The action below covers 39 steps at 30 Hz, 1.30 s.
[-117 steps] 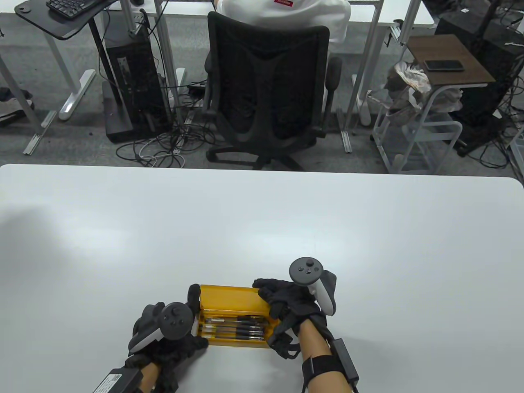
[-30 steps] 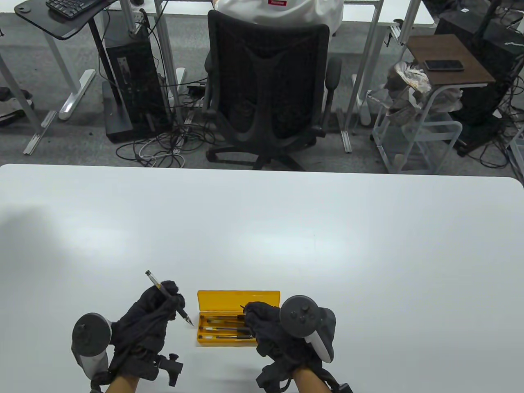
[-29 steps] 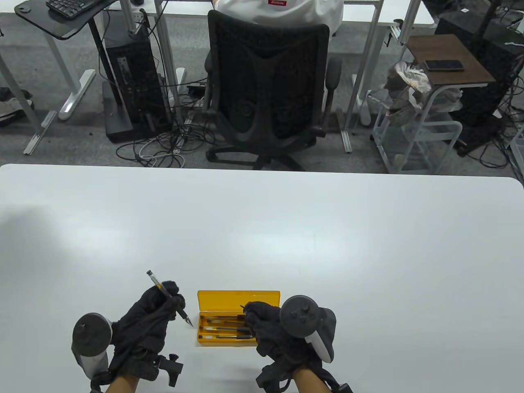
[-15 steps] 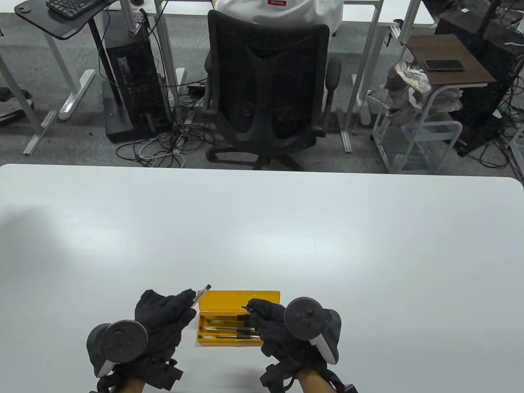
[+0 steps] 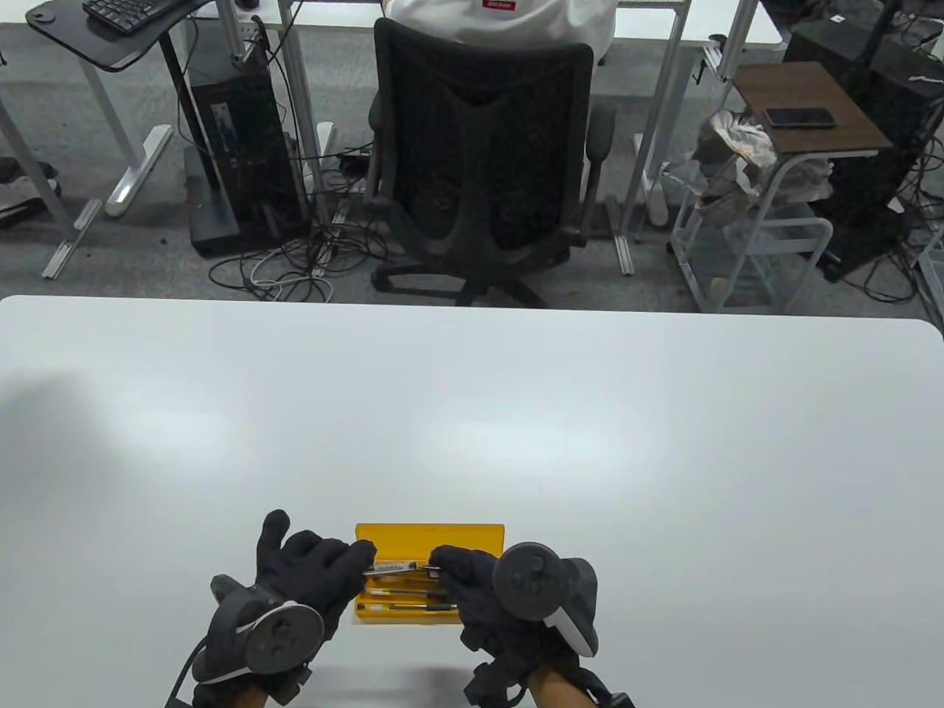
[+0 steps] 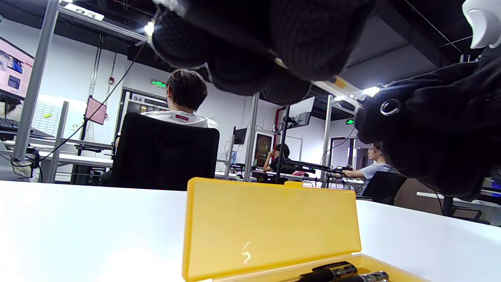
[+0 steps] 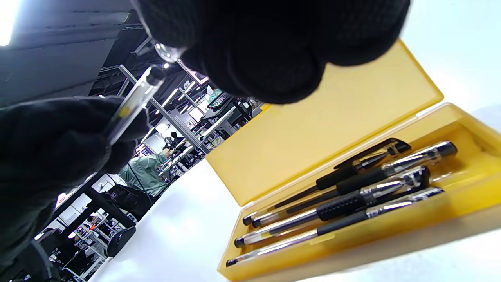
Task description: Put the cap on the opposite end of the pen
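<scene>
I'm gripping the pen (image 5: 394,567) level in my left hand (image 5: 310,571), its rear end facing the cap (image 7: 166,51) pinched in my right hand (image 5: 468,579).

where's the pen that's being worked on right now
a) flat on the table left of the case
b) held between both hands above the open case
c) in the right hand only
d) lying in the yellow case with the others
b: the left hand grips the clear pen at one end and the right hand meets its other end, above the open yellow case.
</scene>
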Each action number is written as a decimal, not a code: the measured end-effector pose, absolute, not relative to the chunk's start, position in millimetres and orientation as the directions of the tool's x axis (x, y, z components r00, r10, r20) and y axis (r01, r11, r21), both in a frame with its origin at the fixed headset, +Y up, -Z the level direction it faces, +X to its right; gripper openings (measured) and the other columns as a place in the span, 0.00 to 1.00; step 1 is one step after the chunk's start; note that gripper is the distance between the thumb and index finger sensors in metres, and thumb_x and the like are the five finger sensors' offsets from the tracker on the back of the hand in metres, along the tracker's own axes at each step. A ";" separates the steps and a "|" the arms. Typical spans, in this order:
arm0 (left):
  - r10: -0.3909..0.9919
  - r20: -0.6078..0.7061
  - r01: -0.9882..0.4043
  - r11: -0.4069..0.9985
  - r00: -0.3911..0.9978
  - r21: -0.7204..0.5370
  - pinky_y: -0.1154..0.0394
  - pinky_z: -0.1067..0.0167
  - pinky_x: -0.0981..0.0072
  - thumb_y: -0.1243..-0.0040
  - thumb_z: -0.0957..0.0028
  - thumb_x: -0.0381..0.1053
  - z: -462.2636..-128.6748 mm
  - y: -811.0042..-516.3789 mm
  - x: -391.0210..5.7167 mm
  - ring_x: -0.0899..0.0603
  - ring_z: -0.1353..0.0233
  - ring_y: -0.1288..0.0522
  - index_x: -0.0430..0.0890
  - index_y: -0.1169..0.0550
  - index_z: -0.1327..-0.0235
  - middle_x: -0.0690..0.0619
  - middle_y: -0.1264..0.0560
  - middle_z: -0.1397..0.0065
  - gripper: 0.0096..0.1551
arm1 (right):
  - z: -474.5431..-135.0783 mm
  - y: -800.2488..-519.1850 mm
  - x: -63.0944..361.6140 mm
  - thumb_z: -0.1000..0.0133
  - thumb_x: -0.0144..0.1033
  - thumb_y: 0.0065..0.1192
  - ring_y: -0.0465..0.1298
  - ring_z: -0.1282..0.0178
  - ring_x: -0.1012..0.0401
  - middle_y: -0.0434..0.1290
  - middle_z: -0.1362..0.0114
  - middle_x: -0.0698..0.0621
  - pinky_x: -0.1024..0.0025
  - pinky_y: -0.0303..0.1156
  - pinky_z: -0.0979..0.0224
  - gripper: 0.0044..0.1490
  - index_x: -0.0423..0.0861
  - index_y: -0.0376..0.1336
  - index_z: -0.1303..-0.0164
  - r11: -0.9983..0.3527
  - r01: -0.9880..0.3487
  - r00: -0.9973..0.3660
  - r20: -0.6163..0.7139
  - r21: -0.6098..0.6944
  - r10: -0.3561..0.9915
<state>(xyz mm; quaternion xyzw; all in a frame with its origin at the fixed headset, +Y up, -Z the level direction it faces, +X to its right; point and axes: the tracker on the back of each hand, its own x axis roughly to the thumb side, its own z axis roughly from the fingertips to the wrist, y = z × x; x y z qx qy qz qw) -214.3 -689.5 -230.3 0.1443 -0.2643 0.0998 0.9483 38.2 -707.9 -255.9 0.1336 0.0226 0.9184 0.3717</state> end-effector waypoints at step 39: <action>0.028 0.557 -0.216 0.936 0.830 0.276 0.57 0.30 0.19 0.38 0.44 0.51 -227.5 -692.7 -197.7 0.35 0.26 0.37 0.47 0.25 0.28 0.43 0.29 0.23 0.29 | -249.8 -710.6 14.2 0.50 0.45 0.60 0.83 0.74 0.62 0.85 0.66 0.52 0.64 0.80 0.65 0.29 0.43 0.75 0.46 -0.878 -0.426 -0.841 0.263 0.218 0.473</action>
